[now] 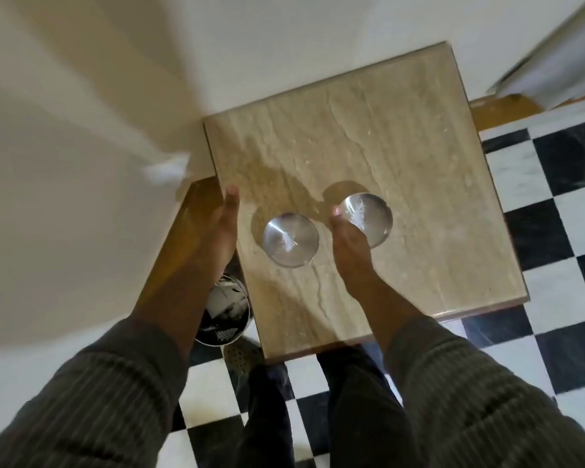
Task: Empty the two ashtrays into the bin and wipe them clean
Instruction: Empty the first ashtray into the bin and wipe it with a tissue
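Two round shiny metal ashtrays stand on a beige stone table top [402,136]. The left ashtray [290,240] sits alone between my hands, shiny inside. My right hand [348,238] grips the near left rim of the right ashtray [368,217], which is tilted up. My left hand [222,228] hovers flat at the table's left edge, fingers straight, holding nothing. A metal bin [225,312] with crumpled paper inside stands on the floor below the table's left side, partly hidden by my left forearm.
A white crumpled tissue [168,172] lies blurred at the left, against the cream wall. The floor is black and white checkered tile [554,231]. A wooden ledge [196,211] runs along the wall. My legs stand close to the table's near corner.
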